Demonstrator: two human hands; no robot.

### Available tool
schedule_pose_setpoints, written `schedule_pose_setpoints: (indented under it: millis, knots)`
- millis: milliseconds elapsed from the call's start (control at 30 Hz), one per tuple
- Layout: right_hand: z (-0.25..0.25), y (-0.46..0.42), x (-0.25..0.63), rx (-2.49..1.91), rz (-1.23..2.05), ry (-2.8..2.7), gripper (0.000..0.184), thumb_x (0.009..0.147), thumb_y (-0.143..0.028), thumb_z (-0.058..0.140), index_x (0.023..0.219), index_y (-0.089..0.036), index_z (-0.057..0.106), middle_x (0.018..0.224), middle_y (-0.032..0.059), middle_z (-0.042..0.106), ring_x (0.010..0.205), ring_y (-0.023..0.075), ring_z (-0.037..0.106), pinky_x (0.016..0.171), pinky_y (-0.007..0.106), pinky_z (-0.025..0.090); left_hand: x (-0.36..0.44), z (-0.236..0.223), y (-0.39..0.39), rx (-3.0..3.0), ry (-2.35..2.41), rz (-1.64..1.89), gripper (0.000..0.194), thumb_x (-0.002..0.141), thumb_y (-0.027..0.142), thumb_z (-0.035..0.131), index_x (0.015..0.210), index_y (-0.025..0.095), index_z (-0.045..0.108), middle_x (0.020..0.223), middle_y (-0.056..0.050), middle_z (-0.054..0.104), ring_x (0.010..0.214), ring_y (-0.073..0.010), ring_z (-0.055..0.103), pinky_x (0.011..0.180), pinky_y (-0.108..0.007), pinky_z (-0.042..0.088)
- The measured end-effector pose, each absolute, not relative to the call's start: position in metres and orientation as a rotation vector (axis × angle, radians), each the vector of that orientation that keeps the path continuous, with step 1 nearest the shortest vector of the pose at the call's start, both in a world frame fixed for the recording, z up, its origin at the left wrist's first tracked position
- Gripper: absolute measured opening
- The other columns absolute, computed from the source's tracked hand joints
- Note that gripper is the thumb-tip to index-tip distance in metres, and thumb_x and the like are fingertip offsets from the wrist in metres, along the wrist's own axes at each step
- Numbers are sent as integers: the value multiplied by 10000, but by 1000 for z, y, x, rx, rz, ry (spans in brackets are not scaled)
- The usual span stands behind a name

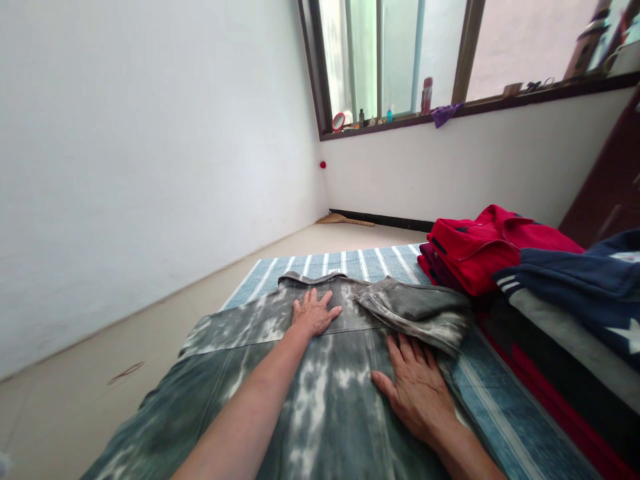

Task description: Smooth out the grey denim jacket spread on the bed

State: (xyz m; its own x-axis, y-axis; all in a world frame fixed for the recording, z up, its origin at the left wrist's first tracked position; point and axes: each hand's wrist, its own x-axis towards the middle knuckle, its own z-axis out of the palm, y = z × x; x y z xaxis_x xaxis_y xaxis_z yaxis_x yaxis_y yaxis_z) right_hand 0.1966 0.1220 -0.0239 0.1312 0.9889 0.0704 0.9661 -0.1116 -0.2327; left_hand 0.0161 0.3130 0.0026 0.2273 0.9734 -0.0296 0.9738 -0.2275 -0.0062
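A grey and white tie-dyed denim jacket (pixel 260 373) lies spread flat on a blue striped mat (pixel 365 261). My left hand (pixel 314 313) lies open and flat on the jacket's upper back, just below the collar. My right hand (pixel 417 390) is also open, pressed flat on the jacket's right side. Its fingertips touch the edge of the sleeve (pixel 415 308), which is folded in across the jacket.
A stack of folded clothes sits to the right: a red garment (pixel 493 247) and a navy one with white stripes and a star (pixel 585 280). A white wall runs along the left. A window sill (pixel 480 107) with bottles and small items is ahead. Bare floor (pixel 90 380) lies at left.
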Motion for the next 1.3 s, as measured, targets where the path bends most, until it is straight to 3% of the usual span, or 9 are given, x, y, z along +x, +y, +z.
schedule_pose_setpoints:
  millis: [300, 400, 567, 1067, 1167, 1300]
  knots:
    - [-23, 122, 197, -2179, 143, -1934, 714, 882, -600, 357, 1447, -166, 361, 1496, 109, 319, 1359, 320, 267, 1111, 454, 142, 21, 0, 312, 2517, 1987, 48, 533, 922, 559, 222, 1355, 352, 454, 1467, -122, 389, 1355, -322, 322, 1027, -583, 259]
    - [-22, 121, 197, -2183, 137, -1938, 710, 884, -598, 354, 1447, -165, 363, 1496, 111, 320, 1356, 324, 272, 1110, 455, 146, 21, 1, 313, 2493, 2002, 12, 500, 932, 511, 230, 1372, 375, 425, 1502, -97, 341, 1379, -321, 278, 1029, -620, 231]
    - [-22, 120, 196, -2188, 122, -1940, 708, 885, -596, 351, 1448, -168, 359, 1497, 108, 317, 1352, 323, 282, 1109, 451, 153, 19, 5, 320, 2433, 1926, -70, 523, 909, 564, 234, 1401, 428, 348, 1554, -58, 228, 1410, -348, 191, 1003, -711, 184]
    - [-22, 121, 197, -2186, 132, -1945, 715, 883, -605, 348, 1447, -167, 361, 1496, 118, 314, 1354, 319, 277, 1107, 451, 150, 11, 3, 326, 2464, 1842, -48, 586, 884, 631, 269, 1414, 392, 341, 1549, -69, 239, 1411, -332, 197, 1038, -696, 129]
    - [-23, 121, 197, -2183, 131, -1942, 712, 883, -604, 348, 1448, -171, 360, 1497, 112, 314, 1355, 318, 274, 1106, 454, 151, 2, 2, 331, 2458, 1812, 80, 621, 879, 621, 320, 1425, 326, 340, 1525, -73, 302, 1398, -300, 248, 1077, -621, 174]
    - [-22, 121, 197, -2177, 130, -1938, 699, 885, -585, 365, 1443, -164, 369, 1494, 108, 325, 1356, 318, 271, 1106, 455, 149, -18, 3, 332, 2461, 1913, 275, 592, 916, 499, 338, 1413, 179, 365, 1497, -98, 357, 1388, -214, 285, 1112, -381, 258]
